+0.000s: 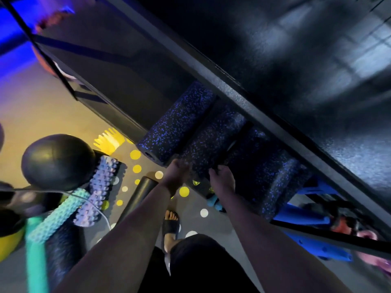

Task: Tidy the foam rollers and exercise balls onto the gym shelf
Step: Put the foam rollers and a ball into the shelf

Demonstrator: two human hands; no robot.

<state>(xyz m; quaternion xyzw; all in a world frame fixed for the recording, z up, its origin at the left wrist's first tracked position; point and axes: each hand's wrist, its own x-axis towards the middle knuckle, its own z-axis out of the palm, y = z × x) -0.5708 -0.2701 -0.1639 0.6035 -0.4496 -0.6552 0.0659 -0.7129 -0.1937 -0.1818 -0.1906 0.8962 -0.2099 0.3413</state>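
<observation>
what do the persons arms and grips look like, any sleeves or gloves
Both arms are bare, no sleeves in view. The left grip and right grip wear no gloves; no watch, band or ring shows, though the picture is blurred.

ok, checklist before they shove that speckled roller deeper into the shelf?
1. Both hands on it: left hand and right hand are at the near end of the middle roller. Ok.
2. Grip of the fingers: blurred. Cannot tell.
3. Alignment: it lies parallel between the left roller and the right roller. Ok.
4. Room behind: the far end is hidden under the upper shelf. Cannot tell.
5. Floor tidied: the ball and the spiky roller lie on the floor. Not ok.
</observation>
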